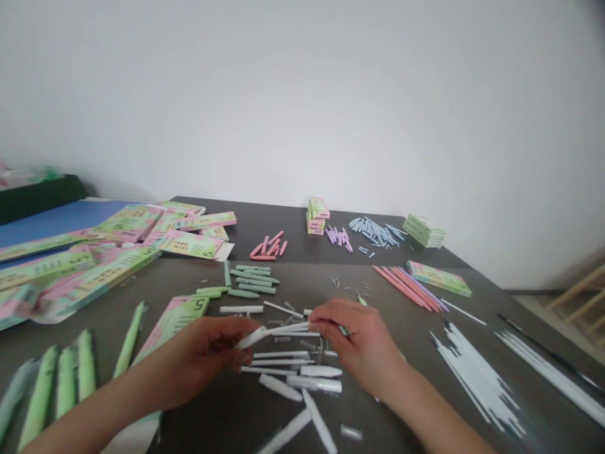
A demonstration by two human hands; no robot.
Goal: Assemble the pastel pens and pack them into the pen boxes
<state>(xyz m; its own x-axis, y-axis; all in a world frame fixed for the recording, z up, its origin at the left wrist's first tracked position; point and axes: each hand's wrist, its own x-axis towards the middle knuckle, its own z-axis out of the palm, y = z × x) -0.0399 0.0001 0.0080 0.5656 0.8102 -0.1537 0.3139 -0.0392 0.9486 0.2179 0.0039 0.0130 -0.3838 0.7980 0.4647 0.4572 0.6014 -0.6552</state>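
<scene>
My left hand [189, 356] is closed on a white pen barrel [250, 338], held at a slant. My right hand [362, 343] pinches the far ends of thin white pen refills [288, 329], whose other ends meet the barrel's tip; whether one is inside it I cannot tell. A bit of green shows by the right fingers. Below the hands lie more white refills [281, 354], white pen barrels [280, 387] and a clear pen cap [351, 432]. A pen box [177, 315] is partly hidden behind my left hand.
Light green pens [86, 364] lie at the left, grey-green barrels [255, 278] beyond my hands. Flattened boxes [127, 224] pile up at the far left. Pink and purple sticks [409, 287] and bundled white refills [477, 381] lie right. Blue parts [375, 231] and stacked boxes [316, 216] stand farther back.
</scene>
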